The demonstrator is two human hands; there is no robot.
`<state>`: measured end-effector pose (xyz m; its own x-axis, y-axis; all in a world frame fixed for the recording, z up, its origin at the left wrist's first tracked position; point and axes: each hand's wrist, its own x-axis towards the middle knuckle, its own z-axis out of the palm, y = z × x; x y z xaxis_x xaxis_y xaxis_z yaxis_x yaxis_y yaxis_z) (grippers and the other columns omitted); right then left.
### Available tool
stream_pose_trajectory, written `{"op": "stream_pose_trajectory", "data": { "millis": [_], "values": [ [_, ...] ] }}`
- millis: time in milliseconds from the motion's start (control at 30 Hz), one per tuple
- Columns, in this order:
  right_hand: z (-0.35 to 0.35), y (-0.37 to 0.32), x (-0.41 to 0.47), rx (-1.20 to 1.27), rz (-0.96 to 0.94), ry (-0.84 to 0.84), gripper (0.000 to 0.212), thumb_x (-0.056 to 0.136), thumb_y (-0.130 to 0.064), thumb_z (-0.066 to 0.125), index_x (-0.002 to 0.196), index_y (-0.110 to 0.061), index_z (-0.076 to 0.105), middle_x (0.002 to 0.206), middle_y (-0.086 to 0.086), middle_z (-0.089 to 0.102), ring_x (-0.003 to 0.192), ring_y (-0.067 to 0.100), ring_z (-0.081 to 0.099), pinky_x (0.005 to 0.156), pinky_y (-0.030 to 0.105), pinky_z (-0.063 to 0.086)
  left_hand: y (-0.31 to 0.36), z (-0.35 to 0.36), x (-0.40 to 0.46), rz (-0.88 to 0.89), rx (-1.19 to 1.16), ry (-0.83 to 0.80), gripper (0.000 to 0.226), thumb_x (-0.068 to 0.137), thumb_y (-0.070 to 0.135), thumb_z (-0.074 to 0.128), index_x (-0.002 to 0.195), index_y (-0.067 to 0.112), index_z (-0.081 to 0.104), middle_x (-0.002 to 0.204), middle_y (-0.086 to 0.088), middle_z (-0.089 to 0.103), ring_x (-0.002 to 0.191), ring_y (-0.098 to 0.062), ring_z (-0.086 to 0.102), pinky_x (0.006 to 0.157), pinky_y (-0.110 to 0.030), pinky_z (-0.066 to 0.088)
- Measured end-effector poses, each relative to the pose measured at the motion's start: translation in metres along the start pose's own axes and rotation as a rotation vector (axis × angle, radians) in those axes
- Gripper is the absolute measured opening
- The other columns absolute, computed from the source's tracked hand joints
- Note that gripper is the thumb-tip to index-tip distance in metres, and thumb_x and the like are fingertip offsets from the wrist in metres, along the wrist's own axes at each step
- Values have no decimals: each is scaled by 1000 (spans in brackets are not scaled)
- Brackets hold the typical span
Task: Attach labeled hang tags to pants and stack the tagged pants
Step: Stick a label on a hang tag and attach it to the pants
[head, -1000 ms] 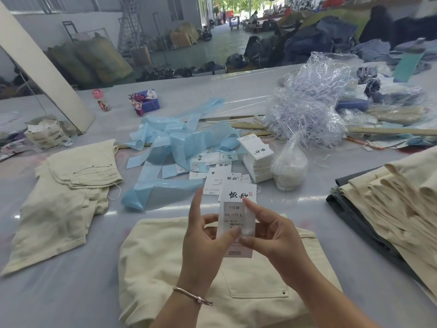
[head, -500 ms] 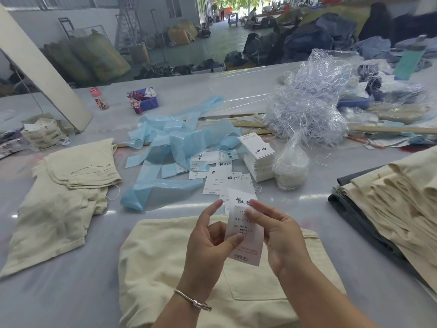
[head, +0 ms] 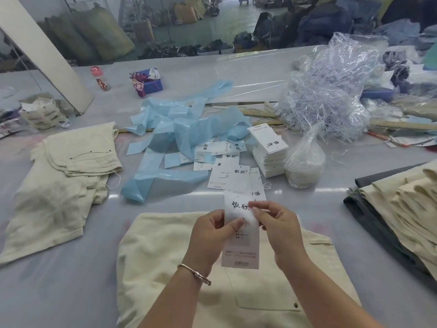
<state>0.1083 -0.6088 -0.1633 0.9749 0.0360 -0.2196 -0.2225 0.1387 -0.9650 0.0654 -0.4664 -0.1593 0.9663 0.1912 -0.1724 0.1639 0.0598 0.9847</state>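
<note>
Bench: wide pale grey surface, glossy, carrying soft reflections; runs far back to a straight rear edge.
Pillar: off-white slanted beam at upper left, its foot meeting the bench.
Floor: smooth grey-green concrete aisle receding beyond the bench.
Sacks: large olive bulk bags stacked behind the bench, left.
Garment heaps: dark blue piles at rear right.
Light: bright daylight from the far end of the aisle; even, diffuse on the bench.
</note>
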Motion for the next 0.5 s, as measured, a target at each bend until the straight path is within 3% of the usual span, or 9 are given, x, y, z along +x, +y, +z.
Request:
{"op": "stream_pose_trajectory", "data": {
  "millis": [67,133,233,367,500],
  "values": [
    [-10,12,24,-195,-55,61,13,85,-8,68,88,-17,76,71,2,73,64,9,63,64,17,49,-7,-5,8,-47,4,49,10,83,11,73,79,3,72,78,-8,72,71,-18,61,66,-26,52],
    [-25,24,56,-426,-67,159,11,83,-10,69,90,-17,75,72,6,70,65,16,60,68,30,47,-15,-9,16,-84,-23,106,27,83,18,73,77,-7,66,75,-11,66,71,-20,56,68,-32,48],
    [-42,34,107,-703,-68,240,8,81,-13,69,89,-14,72,75,3,66,70,20,58,66,30,42,-26,-11,26,-134,-56,191,49,83,29,73,72,-13,51,70,-11,51,66,-20,45,64,-34,39],
    [-30,41,163,-919,-127,208,7,81,-13,66,87,-16,67,83,1,66,77,21,56,64,28,37,-37,-9,36,-199,-39,253,50,81,32,74,66,-7,48,59,-6,48,53,-16,43,50,-23,37],
    [-3,44,195,-967,-33,155,17,82,-24,70,95,-23,60,87,-5,58,68,15,52,59,26,34,-43,-11,38,-255,-58,235,48,80,33,74,69,-8,52,60,-8,53,56,-19,47,54,-27,39]
  ]
}}
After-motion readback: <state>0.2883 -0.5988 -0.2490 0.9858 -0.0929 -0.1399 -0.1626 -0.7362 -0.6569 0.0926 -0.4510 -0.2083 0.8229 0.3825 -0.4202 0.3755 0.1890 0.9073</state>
